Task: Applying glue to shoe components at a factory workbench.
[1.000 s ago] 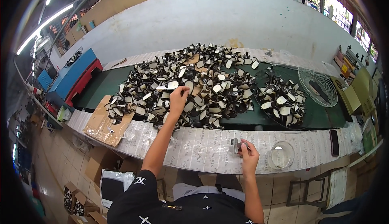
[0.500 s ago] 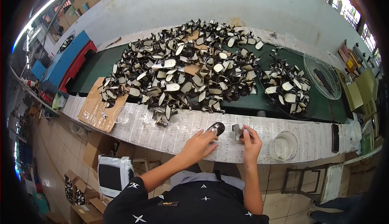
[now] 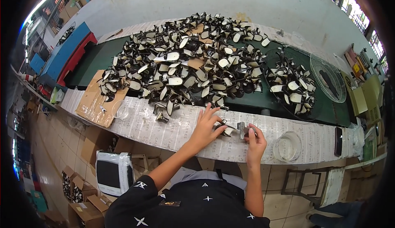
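On the pale covered ledge, my left hand (image 3: 203,130) grips the edge of a black shoe part (image 3: 227,131) with thumb and forefinger, its other fingers spread. The part's pale pad faces up. Close by on the right, my right hand (image 3: 256,143) pinches a small grey metal piece (image 3: 241,128) with a dark, rounded end at the fingertips. Whether that piece rests on the ledge, I cannot tell. Beyond both hands a big heap of similar black shoe parts (image 3: 175,81) with pale pads covers the green surface.
A clear round bowl (image 3: 288,147) stands right of my right hand, and a dark phone (image 3: 338,141) lies farther right. At left are a smaller clear cup (image 3: 122,110) and a cardboard sheet (image 3: 94,104). A wire fan guard (image 3: 328,77) lies at the back right beside a smaller pile.
The shoe part has been turned from its black side to show its pale pad. My left hand has shifted slightly away from me and spread its fingers; my right hand keeps its pinch.
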`<action>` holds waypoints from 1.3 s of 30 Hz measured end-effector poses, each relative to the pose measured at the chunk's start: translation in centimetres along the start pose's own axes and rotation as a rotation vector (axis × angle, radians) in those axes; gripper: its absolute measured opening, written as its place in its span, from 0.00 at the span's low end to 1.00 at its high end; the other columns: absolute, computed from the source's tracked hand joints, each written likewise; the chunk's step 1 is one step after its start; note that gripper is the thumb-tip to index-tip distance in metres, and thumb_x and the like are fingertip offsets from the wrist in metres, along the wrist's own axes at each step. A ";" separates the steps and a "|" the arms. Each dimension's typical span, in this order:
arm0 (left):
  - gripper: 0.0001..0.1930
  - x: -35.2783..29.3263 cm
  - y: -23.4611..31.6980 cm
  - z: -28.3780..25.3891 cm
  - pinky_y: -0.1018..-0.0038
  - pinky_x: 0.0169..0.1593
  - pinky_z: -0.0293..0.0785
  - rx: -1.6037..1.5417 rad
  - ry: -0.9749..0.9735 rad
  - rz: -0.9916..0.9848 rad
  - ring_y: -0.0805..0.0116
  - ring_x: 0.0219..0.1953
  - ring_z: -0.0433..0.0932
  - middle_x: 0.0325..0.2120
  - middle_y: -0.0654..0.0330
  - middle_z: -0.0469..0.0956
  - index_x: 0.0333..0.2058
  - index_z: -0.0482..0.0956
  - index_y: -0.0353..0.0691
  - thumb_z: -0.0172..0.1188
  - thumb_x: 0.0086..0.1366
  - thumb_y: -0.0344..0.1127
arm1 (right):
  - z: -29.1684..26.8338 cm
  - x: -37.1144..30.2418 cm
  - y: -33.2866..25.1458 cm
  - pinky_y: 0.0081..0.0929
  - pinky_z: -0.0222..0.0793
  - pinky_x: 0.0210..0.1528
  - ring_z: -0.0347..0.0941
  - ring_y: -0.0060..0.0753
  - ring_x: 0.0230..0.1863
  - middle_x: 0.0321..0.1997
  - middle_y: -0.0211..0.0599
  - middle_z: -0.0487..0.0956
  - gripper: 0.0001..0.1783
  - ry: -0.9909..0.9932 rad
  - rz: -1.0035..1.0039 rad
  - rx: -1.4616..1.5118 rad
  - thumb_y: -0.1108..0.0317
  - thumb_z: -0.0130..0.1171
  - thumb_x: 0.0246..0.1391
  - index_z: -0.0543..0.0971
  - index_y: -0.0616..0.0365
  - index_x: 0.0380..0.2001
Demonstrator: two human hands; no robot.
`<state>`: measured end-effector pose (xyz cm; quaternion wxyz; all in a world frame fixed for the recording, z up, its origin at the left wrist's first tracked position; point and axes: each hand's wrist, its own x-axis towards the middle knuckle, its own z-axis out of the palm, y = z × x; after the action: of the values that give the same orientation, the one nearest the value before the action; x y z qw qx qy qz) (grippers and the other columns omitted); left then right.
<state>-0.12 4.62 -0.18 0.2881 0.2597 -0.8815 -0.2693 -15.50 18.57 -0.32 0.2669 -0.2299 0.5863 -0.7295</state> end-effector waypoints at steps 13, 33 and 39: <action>0.13 -4.1 -0.2 -1.1 0.68 0.46 0.78 -0.956 0.076 -0.376 0.56 0.48 0.79 0.48 0.55 0.74 0.49 0.74 0.39 0.56 0.66 0.28 | -0.1 0.1 0.2 0.14 0.67 0.35 0.70 0.15 0.34 0.40 0.32 0.79 0.14 -0.001 0.018 0.025 0.67 0.55 0.62 0.78 0.62 0.48; 0.17 -7.5 3.5 -3.7 0.79 0.39 0.74 -1.271 0.037 -0.566 0.77 0.35 0.76 0.35 0.63 0.79 0.48 0.77 0.32 0.64 0.61 0.29 | 3.0 -7.1 -6.8 0.25 0.75 0.36 0.77 0.35 0.38 0.48 0.45 0.76 0.16 -0.313 -0.721 -0.640 0.82 0.61 0.49 0.81 0.63 0.44; 0.17 -7.4 3.9 -3.9 0.81 0.37 0.73 -1.243 -0.001 -0.530 0.80 0.33 0.74 0.35 0.64 0.79 0.49 0.78 0.33 0.64 0.61 0.31 | 3.2 -7.0 -6.3 0.23 0.75 0.31 0.77 0.31 0.33 0.49 0.47 0.74 0.17 -0.322 -0.821 -0.687 0.84 0.61 0.49 0.81 0.65 0.44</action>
<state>6.38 10.72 2.22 0.3078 0.2532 -0.4692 -0.7881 -8.90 21.94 6.38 -0.0430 -0.6218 0.6043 -0.4963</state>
